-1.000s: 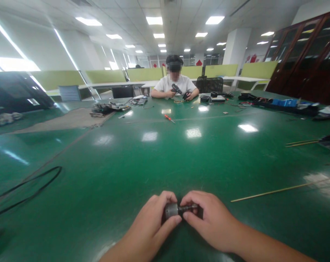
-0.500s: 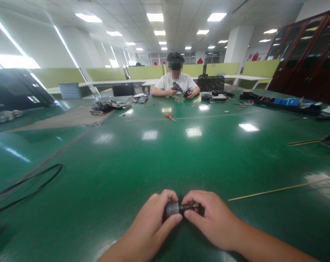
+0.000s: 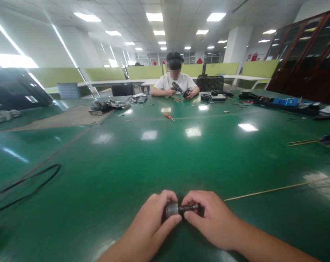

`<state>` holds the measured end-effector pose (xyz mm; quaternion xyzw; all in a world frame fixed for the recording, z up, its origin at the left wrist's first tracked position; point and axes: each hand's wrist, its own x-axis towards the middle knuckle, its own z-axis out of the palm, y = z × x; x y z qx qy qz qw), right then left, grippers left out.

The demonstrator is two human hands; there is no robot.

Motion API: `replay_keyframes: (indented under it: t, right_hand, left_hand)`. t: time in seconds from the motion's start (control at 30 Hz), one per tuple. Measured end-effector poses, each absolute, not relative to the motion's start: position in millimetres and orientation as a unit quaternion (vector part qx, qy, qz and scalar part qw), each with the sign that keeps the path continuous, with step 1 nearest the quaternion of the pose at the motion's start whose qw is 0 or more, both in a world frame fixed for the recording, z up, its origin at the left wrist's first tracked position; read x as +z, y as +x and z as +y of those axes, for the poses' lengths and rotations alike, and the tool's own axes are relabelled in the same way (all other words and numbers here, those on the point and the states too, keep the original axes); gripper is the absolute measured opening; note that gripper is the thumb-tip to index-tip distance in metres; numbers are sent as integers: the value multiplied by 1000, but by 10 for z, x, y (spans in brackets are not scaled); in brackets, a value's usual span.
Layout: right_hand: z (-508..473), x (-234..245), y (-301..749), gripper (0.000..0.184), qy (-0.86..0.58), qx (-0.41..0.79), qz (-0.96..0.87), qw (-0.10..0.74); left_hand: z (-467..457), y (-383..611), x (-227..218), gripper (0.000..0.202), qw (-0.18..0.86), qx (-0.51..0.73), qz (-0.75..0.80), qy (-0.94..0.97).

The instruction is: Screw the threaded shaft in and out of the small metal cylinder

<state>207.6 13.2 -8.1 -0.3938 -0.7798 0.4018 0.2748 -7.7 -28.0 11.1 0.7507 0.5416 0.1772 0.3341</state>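
Metal cylinder point(image 3: 172, 210) gripped by left hand point(image 3: 151, 227); its ridged shaft point(image 3: 189, 208) pinched by right hand point(image 3: 210, 218).

place: open-plan office serving as workshop | desk point(image 3: 154, 163): wide, green-topped, shared | lime partitions point(image 3: 104, 74) behind | ceiling panel lights point(image 3: 154, 16) | red screwdriver point(image 3: 169, 116), black cable point(image 3: 31, 183), scattered parts | dark glass-door cabinet point(image 3: 303, 54) right | seated person point(image 3: 173, 83) holding drill point(image 3: 177, 87)

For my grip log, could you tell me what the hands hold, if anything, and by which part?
A small metal part: left hand grips its silver barrel, right hand pinches its dark shaft.
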Motion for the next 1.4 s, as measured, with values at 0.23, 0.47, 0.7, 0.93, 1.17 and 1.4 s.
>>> replay_keyframes:
  t: [0.23, 0.47, 0.7, 0.93, 1.17, 1.4]
  right_hand:
    - [126, -37, 2072, 9, -392, 404, -780, 273]
    - [107, -17, 2065, 7, -392, 407, -778, 276]
    - [131, -34, 2063, 7, -399, 402, -779, 270]
    - [114, -43, 2063, 7, -394, 402, -779, 276]
    - [135, -47, 2061, 7, -392, 403, -779, 278]
    - [125, -69, 2066, 6, -392, 406, -777, 279]
  left_hand:
    - [-267, -61, 154, 13, 327, 179, 540, 754]
    - [-270, -58, 145, 12, 320, 181, 538, 758]
    - [-267, -62, 158, 13, 328, 178, 533, 759]
    - [-266, -74, 138, 11, 335, 177, 529, 759]
    - [-272, -81, 131, 14, 336, 185, 532, 755]
    - [-265, -69, 142, 15, 338, 186, 533, 753]
